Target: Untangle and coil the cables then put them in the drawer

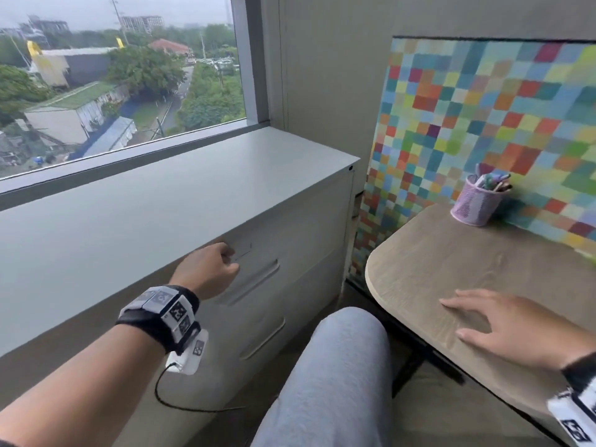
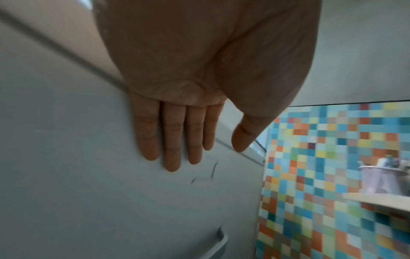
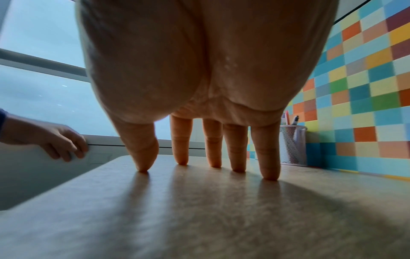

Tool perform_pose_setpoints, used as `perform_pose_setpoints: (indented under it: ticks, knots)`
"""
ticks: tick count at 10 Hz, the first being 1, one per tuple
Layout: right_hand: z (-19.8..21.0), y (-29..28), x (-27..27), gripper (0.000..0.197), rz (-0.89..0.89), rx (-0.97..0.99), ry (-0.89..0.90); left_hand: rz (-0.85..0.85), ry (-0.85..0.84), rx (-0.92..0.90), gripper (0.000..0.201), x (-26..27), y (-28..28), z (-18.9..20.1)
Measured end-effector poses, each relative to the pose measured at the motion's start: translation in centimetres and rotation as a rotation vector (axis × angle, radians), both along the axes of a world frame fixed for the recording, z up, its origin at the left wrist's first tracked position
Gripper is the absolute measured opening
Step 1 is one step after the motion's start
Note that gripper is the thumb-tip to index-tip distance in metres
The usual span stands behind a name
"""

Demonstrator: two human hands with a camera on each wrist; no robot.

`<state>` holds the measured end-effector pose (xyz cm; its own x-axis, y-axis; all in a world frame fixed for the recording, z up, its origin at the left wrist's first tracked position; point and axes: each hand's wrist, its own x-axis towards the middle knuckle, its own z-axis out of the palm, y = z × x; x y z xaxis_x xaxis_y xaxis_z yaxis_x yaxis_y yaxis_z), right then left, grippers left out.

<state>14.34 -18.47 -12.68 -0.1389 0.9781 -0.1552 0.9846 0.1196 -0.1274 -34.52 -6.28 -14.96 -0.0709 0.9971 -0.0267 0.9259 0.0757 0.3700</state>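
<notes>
Two bare hands in view, neither holds anything. Left hand is up against the top drawer front of a pale grey metal cabinet, just below the cabinet's top edge and just left of the long recessed handle slot. In the left wrist view its fingers lie straight and side by side, flat on the grey panel, with the thumb out to the side; released, no grasp. The hand is not in the slot.

Top drawer sits closed, flush with the cabinet face. A second drawer with its own slot is below it, also closed. Cannot tell where the cables are.

Right hand rests palm down on a light wood-grain table with a rounded corner. Its fingers are spread and straight, and in the right wrist view all five fingertips touch the tabletop.

A lilac mesh pen cup holding pens stands at the back of the table, against a multicoloured checkered panel, well apart from the right hand.

A knee in light grey trousers sits between cabinet and table. A black-and-white marker wristband is on the left wrist, with a thin black lead hanging from it. A large window is above the cabinet.
</notes>
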Motion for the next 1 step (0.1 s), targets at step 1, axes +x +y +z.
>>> perform_pose_setpoints:
  ticks: [1]
  knots:
    - [0.90, 0.28, -0.23, 0.057, -0.052, -0.047, 0.016, -0.105, -0.010, 0.091, 0.040, 2.36, 0.37, 2.80]
